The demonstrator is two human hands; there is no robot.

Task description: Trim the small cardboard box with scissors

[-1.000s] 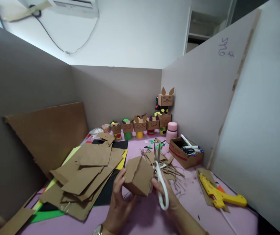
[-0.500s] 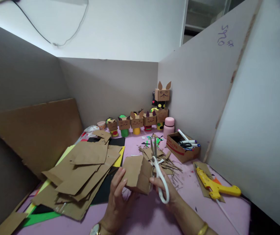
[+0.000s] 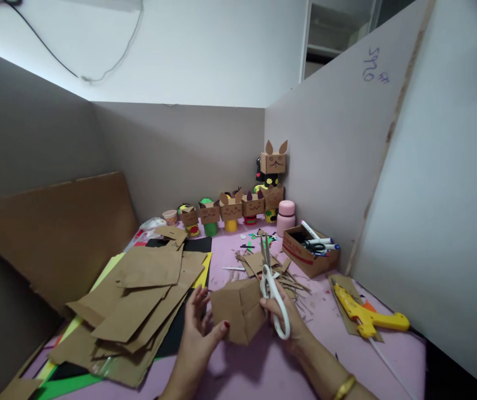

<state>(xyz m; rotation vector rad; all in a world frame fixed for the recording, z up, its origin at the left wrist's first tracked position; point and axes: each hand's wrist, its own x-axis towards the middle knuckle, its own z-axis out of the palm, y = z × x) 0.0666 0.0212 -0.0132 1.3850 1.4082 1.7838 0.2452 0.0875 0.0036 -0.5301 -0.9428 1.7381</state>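
Observation:
A small brown cardboard box (image 3: 238, 312) is held up, tilted, over the pink tabletop. My right hand (image 3: 285, 314) grips its right side and also holds white-handled scissors (image 3: 275, 294), blades up and close together. On the box's left, my left hand (image 3: 203, 328) has its fingers spread, the thumb at the box's lower left edge; whether it touches cannot be told. Behind the box lie thin cardboard offcuts (image 3: 292, 283).
Stacked cardboard pieces (image 3: 138, 300) lie left over coloured sheets. Several cardboard animal figures (image 3: 230, 210) stand at the back near a pink bottle (image 3: 286, 218). To the right are a box of markers (image 3: 311, 261) and a yellow glue gun (image 3: 367, 319). Grey partitions (image 3: 180, 144) enclose the table.
The box has been turned so another face points toward me. My left hand has loosened from it, its fingers spreading. My right hand keeps the scissors and the box's right side.

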